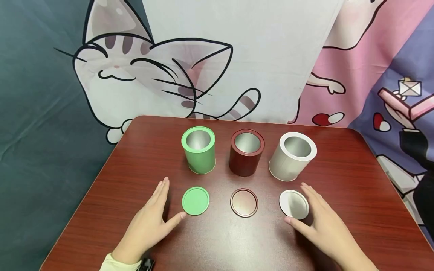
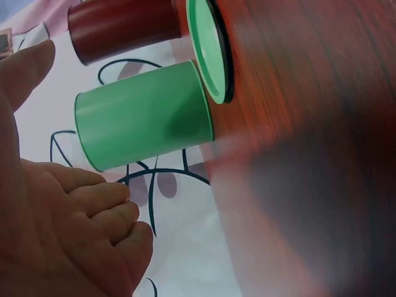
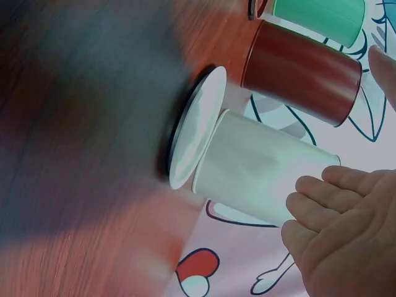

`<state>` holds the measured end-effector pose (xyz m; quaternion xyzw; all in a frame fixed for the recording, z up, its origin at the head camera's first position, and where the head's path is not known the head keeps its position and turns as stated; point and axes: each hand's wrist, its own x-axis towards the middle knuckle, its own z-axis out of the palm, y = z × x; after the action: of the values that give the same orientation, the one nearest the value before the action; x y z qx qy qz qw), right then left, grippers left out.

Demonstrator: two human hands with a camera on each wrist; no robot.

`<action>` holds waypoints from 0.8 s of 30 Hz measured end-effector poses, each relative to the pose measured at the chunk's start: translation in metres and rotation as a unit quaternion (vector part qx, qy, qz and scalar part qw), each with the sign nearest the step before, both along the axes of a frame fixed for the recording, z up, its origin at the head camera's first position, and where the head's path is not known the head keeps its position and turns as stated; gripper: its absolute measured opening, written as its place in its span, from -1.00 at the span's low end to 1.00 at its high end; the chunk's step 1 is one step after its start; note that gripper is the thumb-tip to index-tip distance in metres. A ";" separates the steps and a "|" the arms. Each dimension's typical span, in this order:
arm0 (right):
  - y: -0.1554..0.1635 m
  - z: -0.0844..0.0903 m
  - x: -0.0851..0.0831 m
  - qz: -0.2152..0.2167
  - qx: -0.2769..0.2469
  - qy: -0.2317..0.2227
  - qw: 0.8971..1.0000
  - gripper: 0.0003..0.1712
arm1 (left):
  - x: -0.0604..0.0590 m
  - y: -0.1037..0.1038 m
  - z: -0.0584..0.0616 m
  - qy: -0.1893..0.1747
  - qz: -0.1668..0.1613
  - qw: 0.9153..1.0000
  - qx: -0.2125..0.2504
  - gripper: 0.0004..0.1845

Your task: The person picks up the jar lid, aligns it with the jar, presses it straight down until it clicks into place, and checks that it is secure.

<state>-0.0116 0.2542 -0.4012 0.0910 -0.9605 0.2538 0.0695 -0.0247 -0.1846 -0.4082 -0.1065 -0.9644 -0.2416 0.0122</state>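
Three lidless tins stand in a row: a green tin (image 1: 202,160), a dark red tin (image 1: 245,163) and a white tin (image 1: 286,165). In front of each lies a lid of its own colour: the green lid (image 1: 195,201), the red lid (image 1: 244,203) and the white lid (image 1: 294,204). My left hand (image 1: 149,224) is held with fingers straight and thumb spread, left of the green lid and holding nothing. Beside the white lid, my right hand (image 1: 323,226) has its fingers extended and thumb apart, its palm bare in the right wrist view.
Everything stands on a reddish-brown wooden table (image 1: 244,244). Behind its far edge hangs a cloth (image 1: 271,56) with cartoon cats, and a plain teal cloth (image 1: 44,113) is at the left. A black object (image 1: 425,203) shows at the right edge.
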 end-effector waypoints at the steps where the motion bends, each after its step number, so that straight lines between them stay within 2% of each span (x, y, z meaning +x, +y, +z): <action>1: -0.001 0.000 0.000 0.001 -0.002 0.001 1.000 0.17 | 0.000 0.000 0.000 -0.002 0.002 1.000 0.004 0.09; 8: -0.009 -0.006 -0.001 0.011 -0.005 0.008 1.000 0.14 | 0.000 0.003 -0.003 -0.011 0.005 1.000 0.021 0.08; 24: -0.037 -0.011 -0.012 0.037 -0.005 -0.003 0.999 0.13 | 0.001 0.006 -0.007 -0.014 0.001 1.000 0.026 0.06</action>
<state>-0.0234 0.2170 -0.4118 0.1255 -0.9553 0.2614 0.0576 -0.0239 -0.1786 -0.4157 -0.1016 -0.9579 -0.2684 0.0022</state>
